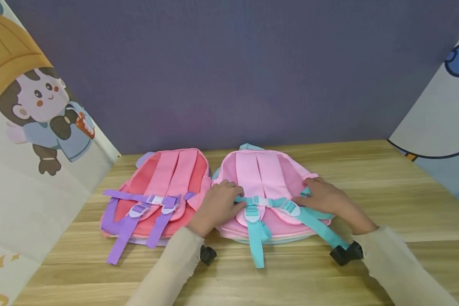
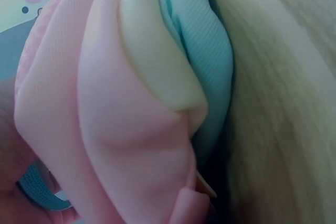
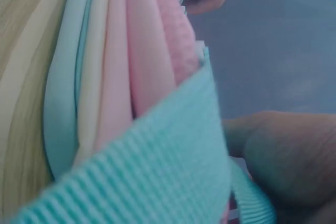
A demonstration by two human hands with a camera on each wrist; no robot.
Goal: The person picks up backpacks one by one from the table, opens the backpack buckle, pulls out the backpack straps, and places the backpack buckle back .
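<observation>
Pink backpack [image 1: 265, 180] lies between left hand [image 1: 219, 204] and right hand [image 1: 325, 196], top pointing away, long axis hard to judge. We see the left pinching a teal strap [image 1: 248, 200], hiding one edge; whether the right grips, we cannot tell. Left of the left hand sits a red backpack [image 1: 164, 178]; right of the right, tabletop [image 1: 405, 191] extends, meeting a dark panel [image 1: 252, 85] beyond.

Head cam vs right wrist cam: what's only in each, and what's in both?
Only head: the coral backpack with its purple straps, plus both sleeves.
Only right wrist: a broad close-up of the layered side of the pink backpack.
Both: that backpack, its teal straps, left hand, right hand, wooden tabletop, dark backdrop.
</observation>
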